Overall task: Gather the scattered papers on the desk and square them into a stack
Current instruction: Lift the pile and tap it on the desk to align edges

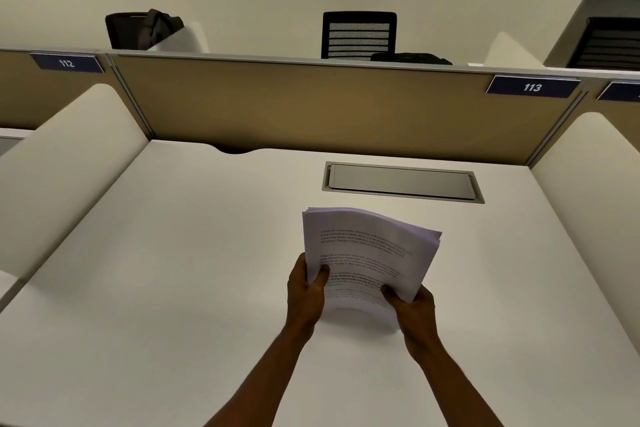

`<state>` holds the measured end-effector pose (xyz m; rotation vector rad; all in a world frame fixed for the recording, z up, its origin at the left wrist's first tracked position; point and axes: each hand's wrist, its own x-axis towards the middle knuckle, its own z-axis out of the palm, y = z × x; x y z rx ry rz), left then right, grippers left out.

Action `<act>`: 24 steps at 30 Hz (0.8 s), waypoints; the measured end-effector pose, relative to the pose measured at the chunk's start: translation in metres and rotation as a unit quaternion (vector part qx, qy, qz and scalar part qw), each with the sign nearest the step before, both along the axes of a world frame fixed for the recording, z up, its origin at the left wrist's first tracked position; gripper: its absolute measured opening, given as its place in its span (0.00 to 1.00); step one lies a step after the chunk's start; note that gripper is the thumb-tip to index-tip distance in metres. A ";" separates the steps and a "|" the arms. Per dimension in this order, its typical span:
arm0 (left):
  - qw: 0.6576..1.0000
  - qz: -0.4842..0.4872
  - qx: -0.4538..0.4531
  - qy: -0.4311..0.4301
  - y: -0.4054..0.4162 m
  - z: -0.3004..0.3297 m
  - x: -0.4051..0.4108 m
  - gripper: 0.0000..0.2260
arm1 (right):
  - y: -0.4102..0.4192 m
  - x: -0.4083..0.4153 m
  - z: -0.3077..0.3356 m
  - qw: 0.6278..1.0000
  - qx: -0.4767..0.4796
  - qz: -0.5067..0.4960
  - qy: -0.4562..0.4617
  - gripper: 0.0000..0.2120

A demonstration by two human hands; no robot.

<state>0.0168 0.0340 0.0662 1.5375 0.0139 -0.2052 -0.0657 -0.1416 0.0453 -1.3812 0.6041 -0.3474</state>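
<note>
from the head view we see our left hand (pixel 306 291) and right hand (pixel 414 308) both holding one stack of papers (pixel 367 253) above the white desk (pixel 173 270). the left hand grips the stack's left edge, its thumb (pixel 320 276) curled over the printed top sheet and the other fingers hidden behind the pages. the right hand grips the lower right corner, thumb (pixel 389 293) on top and the rest of its fingers out of sight underneath. the stack stands tilted, its lower edge down near or on the desk surface; we cannot tell whether it touches. the top edge bows in a soft wave and the sheets fan slightly at the upper right corner, so the edges are not fully flush. the top sheet carries blocks of printed text, too blurred to read.

as for containers, the only one we find is the recessed cable tray (pixel 401 182) set into the desk beyond the papers; its grey lid lies shut, so what is inside is hidden. a curved cutout (pixel 235 149) sits at the desk's back edge to the left of it.

a tan partition (pixel 294 107) closes the back of the desk, with cream side dividers (pixel 69 163) at left and right. blue number plates read 112 (pixel 65 62) and 113 (pixel 531 87). over the partition we see a black mesh chair back (pixel 358 35) and a dark bag (pixel 142 28) at the left.
</note>
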 end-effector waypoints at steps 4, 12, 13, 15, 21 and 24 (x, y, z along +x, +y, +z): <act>1.000 -0.013 0.010 0.012 0.002 -0.006 0.000 0.16 | 0.001 0.000 -0.002 1.000 -0.010 0.006 0.012 0.14; 0.998 -0.039 0.026 0.035 0.006 -0.019 -0.005 0.20 | -0.001 0.000 -0.004 0.999 -0.027 0.020 0.022 0.12; 0.998 -0.045 0.027 0.037 0.007 -0.021 -0.006 0.20 | -0.001 0.000 -0.004 0.999 -0.032 0.023 0.024 0.12; 0.997 -0.055 0.020 0.040 0.009 -0.023 -0.006 0.18 | -0.004 0.002 -0.003 0.997 -0.066 0.026 0.036 0.11; 0.995 -0.059 0.007 0.077 0.012 -0.025 -0.002 0.17 | -0.022 0.008 0.021 0.931 -0.342 0.115 0.056 0.12; 0.994 -0.061 0.010 0.087 0.012 -0.024 0.001 0.18 | -0.030 0.015 0.036 0.930 -0.328 0.162 0.047 0.11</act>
